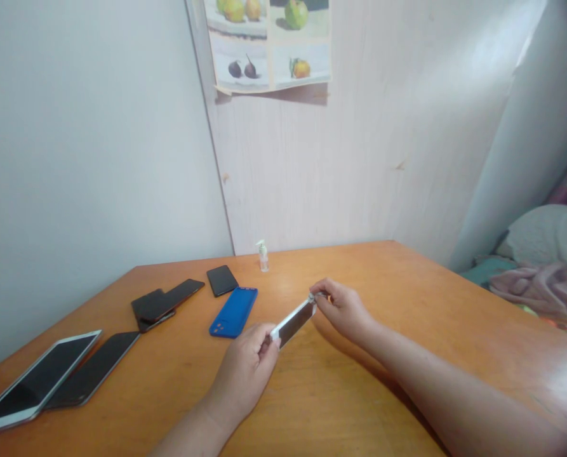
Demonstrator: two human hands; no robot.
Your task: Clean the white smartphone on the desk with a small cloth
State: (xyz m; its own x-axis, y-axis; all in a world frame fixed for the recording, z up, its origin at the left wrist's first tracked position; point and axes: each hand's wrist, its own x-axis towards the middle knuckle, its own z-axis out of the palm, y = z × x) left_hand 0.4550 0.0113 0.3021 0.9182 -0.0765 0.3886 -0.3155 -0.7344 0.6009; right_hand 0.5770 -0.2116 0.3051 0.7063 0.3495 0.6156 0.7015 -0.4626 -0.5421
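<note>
A white-framed smartphone [296, 325] is held tilted above the table, its dark screen facing toward me. My left hand [249, 358] is closed on the phone's near end, thumb on the front. At the far end, my right hand [343, 306] has its fingers pinched together against the phone's edge. Something small and greyish shows at those fingertips, too small to make out. To the left of the phone, a blue phone case [234, 312] lies on the table, its camera cutouts at the near end.
On the wooden table [359, 387] lie a white tablet [40, 381], a dark tablet or large phone [97, 371] partly under it, two overlapping dark phones [176, 299] and another black phone [221, 280]. A small clear pump bottle [263, 257] stands near the back wall.
</note>
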